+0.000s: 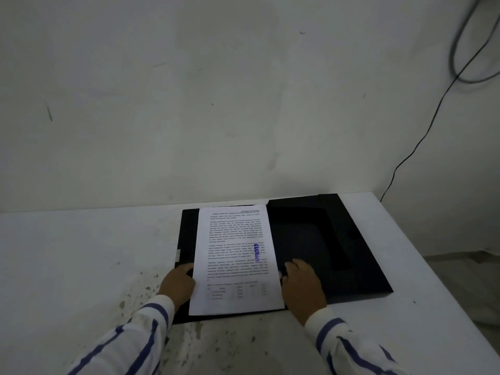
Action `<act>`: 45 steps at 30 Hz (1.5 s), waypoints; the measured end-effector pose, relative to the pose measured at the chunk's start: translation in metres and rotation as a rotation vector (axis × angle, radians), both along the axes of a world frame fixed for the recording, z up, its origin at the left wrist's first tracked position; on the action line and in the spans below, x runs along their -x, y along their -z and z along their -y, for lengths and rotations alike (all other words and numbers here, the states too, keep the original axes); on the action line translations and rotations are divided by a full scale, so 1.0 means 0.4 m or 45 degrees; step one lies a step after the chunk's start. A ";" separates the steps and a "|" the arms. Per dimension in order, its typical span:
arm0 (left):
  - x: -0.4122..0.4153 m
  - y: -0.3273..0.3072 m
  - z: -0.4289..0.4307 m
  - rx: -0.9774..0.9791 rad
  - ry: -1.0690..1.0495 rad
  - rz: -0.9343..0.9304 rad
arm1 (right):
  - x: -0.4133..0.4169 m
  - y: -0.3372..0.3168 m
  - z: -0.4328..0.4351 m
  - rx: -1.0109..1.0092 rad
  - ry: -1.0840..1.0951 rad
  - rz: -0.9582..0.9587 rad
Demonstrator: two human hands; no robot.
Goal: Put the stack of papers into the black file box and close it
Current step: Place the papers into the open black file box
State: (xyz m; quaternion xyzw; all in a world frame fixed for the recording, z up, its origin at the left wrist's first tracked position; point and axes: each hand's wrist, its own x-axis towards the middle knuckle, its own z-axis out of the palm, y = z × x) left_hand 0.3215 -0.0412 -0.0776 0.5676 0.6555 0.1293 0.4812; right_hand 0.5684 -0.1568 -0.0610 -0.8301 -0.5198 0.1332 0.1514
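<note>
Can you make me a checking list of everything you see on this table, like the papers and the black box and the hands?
Surface: white table, speckled with dark spots near the front edge.
Job's things: black file box lies open and flat; the stack of papers rests in its left half, top sheet printed and stamped APPROVED. The lid is not closed yet.
Clutter: nothing seen.
Grips: left hand at the papers' left edge, right hand at their right edge; both in striped sleeves. Whether the fingers pinch the sheets cannot be told.
Cables: a dark cable hangs down the wall to the table's far right corner.
Surroundings: plain scuffed wall behind the table.
</note>
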 end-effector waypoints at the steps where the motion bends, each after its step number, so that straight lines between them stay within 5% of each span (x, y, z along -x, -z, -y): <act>1: -0.002 0.003 -0.001 0.006 -0.011 0.023 | -0.025 0.003 0.015 -0.012 0.010 0.052; 17: -0.134 0.001 0.024 0.141 -0.014 0.111 | -0.091 0.044 0.087 0.040 -0.068 0.090; 25: -0.247 0.002 0.053 0.156 0.029 0.163 | -0.104 0.043 0.094 -0.127 -0.117 0.082; 45: -0.445 0.009 0.085 0.136 0.140 0.149 | -0.331 0.045 0.095 0.080 0.360 0.285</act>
